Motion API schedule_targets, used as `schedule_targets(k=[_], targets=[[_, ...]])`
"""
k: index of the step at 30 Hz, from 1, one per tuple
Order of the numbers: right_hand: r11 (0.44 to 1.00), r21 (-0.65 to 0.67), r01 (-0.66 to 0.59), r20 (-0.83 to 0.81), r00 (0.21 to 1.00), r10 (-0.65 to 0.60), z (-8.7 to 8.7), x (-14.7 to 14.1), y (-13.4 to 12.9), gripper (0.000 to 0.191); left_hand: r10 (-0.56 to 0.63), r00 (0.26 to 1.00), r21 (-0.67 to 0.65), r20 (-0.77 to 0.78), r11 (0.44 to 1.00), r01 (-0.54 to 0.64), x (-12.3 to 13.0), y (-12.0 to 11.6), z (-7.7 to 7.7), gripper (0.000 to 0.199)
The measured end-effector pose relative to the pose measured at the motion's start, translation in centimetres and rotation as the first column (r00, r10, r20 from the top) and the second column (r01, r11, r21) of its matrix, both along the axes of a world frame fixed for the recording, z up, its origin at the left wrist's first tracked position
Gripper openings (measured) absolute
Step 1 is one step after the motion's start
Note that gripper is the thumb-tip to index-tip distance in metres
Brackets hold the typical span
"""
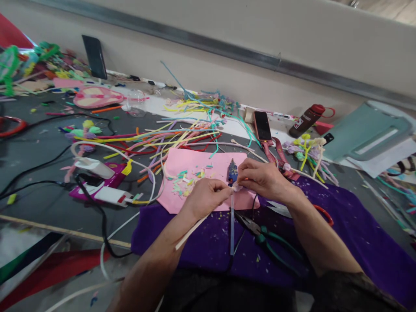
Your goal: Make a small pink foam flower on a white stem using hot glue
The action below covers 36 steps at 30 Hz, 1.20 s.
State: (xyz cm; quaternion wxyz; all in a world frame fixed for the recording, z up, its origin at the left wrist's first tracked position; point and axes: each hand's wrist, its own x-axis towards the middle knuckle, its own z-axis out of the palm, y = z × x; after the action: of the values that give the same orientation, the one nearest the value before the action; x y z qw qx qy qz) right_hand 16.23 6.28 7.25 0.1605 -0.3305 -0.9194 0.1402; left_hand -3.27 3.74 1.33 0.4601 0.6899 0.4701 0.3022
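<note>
Pinching a pale, perhaps fuzzy piece, left hand and right hand nearly touch.

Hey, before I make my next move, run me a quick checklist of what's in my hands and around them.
1. Both hands on the piece: ok; left hand and right hand pinch the small pale piece.
2. Clear stick seated in the blue glue gun: cannot tell; fingers hide the join.
3. Glue gun cool: cannot tell.
4. Pliers set down: ok, on the purple cloth.
5. Scissors clear of the right forearm: cannot tell; they overlap in view.
6. Pink sheet free of scraps: not ok, scattered on its left.
</note>
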Motion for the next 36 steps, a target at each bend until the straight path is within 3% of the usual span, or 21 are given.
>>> schedule_targets(k=[6,11,15,20,25,31,36], targets=[[1.000,-0.010,-0.019,-0.125,0.992,0.018,-0.1,0.8,0.3,0.018,0.051,0.997,-0.076,0.049,0.996,-0.047,0.0,0.0,0.3,0.033],[0.999,-0.041,-0.005,-0.307,0.952,-0.008,0.6,2.1,0.8,0.020,0.089,0.971,-0.279,0.220,0.960,-0.024,0.0,-0.1,1.1,0.027],[0.998,-0.064,0.003,-0.343,0.939,-0.025,0.9,2.2,0.9,0.021,0.123,0.930,-0.396,0.345,0.918,0.025,-0.2,-0.1,1.2,0.026],[0.984,-0.173,-0.041,-0.302,0.953,-0.014,0.6,1.4,0.3,0.039,0.110,0.909,-0.420,0.403,0.904,0.077,-0.2,-0.2,1.2,0.026],[0.982,-0.176,-0.071,-0.280,0.960,0.020,0.4,1.1,0.1,0.052,0.129,0.900,-0.440,0.417,0.895,0.075,-0.2,-0.2,1.1,0.027],[0.973,-0.218,0.068,-0.339,0.930,-0.141,-0.1,1.5,0.7,0.038,0.315,0.811,-0.437,0.494,0.896,-0.082,-0.7,0.3,1.4,0.026],[0.977,-0.170,0.130,-0.293,0.940,-0.176,-0.8,1.7,1.2,0.027,0.408,0.726,-0.470,0.554,0.873,-0.132,-1.4,0.6,2.0,0.025]])
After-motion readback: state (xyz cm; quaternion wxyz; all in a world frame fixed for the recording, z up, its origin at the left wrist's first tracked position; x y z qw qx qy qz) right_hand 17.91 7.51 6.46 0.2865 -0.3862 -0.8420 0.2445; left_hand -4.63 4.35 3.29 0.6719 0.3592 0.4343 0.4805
